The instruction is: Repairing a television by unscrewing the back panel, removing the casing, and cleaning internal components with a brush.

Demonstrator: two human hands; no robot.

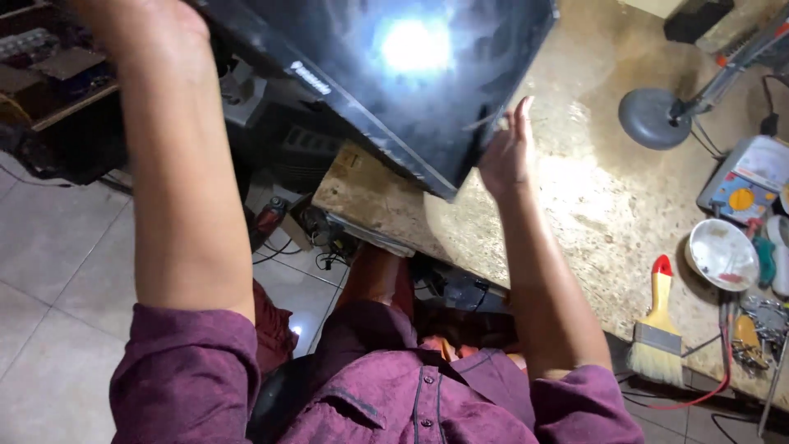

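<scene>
A large black flat screen panel (411, 74) fills the upper middle of the frame, tilted, its lower corner hanging just over the near edge of the worktop (600, 205); a bright glare sits on its glossy face. The right hand (505, 152), centre right of the frame, presses flat against the panel's right edge with fingers held straight and together; the left hand (144, 29), at the upper left, reaches up to the panel's left side, though whether it grips or only props cannot be told, its fingers being cut off by the frame. On the worktop, at the right, lie a paintbrush (655, 333) with a yellow handle, a small white bowl (722, 253), a multimeter (748, 181), and the round grey base of a lamp (653, 117); tiled floor (57, 271) shows at the lower left.
</scene>
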